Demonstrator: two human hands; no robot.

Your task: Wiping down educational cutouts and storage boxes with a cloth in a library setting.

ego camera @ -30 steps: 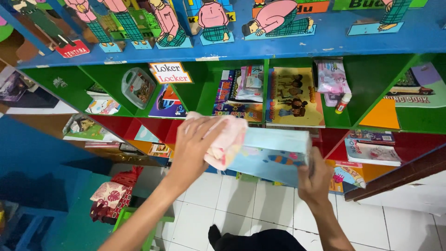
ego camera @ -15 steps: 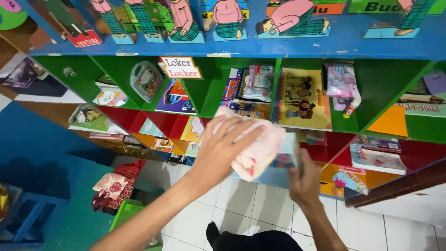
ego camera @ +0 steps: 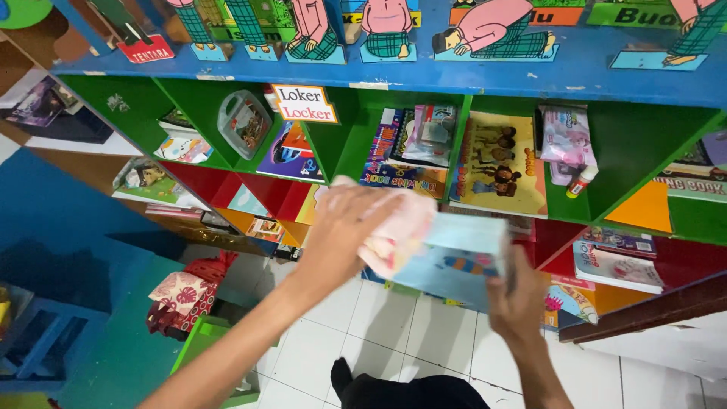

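Cloth (ego camera: 397,235) now at book's (ego camera: 454,261) left edge

Ahead of you stands a cubby shelf (ego camera: 341,144) with green upper compartments and red and orange ones below, stuffed with children's books (ego camera: 496,163) and a clear plastic case (ego camera: 244,123). A blue top board (ego camera: 454,72) carries cartoon figures of people. Beneath you lies a white tiled floor (ego camera: 394,333). To your left you have a blue wall (ego camera: 68,250), a small blue stool (ego camera: 34,341) and a red patterned bag (ego camera: 182,295).
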